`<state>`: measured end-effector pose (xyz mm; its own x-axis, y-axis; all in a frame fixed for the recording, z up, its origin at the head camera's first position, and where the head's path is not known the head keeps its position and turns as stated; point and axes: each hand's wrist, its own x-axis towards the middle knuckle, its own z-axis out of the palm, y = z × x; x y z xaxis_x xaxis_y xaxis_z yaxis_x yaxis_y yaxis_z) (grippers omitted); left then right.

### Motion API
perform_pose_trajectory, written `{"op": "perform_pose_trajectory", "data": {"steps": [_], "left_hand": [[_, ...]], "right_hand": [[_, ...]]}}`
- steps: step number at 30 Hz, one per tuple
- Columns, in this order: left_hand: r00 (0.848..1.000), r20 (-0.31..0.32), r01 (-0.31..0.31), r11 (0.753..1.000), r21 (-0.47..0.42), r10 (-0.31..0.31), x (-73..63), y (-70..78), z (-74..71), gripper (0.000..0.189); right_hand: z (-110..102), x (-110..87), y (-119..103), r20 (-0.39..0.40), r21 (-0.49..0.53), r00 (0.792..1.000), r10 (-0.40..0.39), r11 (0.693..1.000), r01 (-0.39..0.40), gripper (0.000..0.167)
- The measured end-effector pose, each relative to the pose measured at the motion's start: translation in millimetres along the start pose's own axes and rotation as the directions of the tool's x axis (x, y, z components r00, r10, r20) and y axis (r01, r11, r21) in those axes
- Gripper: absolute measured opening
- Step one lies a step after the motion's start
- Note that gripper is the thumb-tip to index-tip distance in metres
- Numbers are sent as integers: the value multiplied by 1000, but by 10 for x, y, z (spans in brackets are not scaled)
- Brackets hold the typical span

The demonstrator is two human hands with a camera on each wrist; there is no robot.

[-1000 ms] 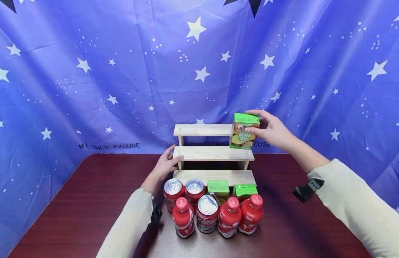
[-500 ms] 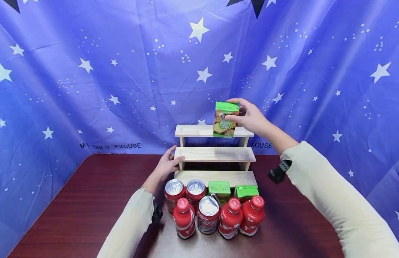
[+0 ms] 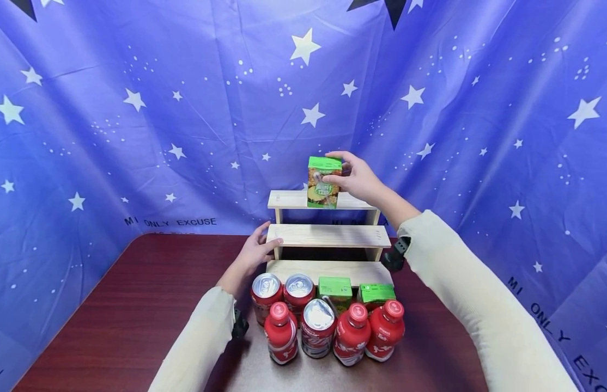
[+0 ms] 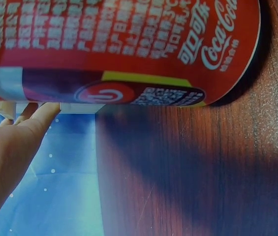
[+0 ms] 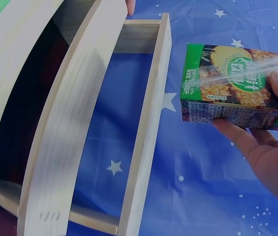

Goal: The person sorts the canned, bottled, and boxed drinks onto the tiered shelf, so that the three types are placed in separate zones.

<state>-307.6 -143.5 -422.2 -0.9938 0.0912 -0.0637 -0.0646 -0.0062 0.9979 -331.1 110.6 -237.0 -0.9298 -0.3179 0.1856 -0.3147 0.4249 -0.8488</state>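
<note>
My right hand (image 3: 354,177) grips a green pineapple juice carton (image 3: 323,182) upright, just over the top step of a three-step wooden rack (image 3: 328,235). In the right wrist view the carton (image 5: 237,83) lies between thumb and fingers (image 5: 242,137), close to the top step (image 5: 146,132), with a straw on its face. My left hand (image 3: 254,251) holds the left end of the middle step, thumb on top. In the left wrist view a finger (image 4: 40,115) touches the rack's pale wood.
In front of the rack stand three red cans (image 3: 315,325), three red bottles (image 3: 350,332) and two more green cartons (image 3: 335,288) on a dark wooden table (image 3: 137,310). A blue star-printed cloth (image 3: 186,109) hangs behind. A red can (image 4: 119,49) fills the left wrist view.
My right hand has carried the carton up and to the left, from beside the rack's right end to over the middle of the top step. The left hand has stayed put.
</note>
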Motion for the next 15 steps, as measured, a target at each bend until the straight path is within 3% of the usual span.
{"op": "perform_pose_trajectory", "data": {"steps": [15], "left_hand": [[1000,-13,21,1000,-1,-21,20,-18,0,73]], "right_hand": [[250,204,12,-20,32,1000,-13,999,14,57]]}}
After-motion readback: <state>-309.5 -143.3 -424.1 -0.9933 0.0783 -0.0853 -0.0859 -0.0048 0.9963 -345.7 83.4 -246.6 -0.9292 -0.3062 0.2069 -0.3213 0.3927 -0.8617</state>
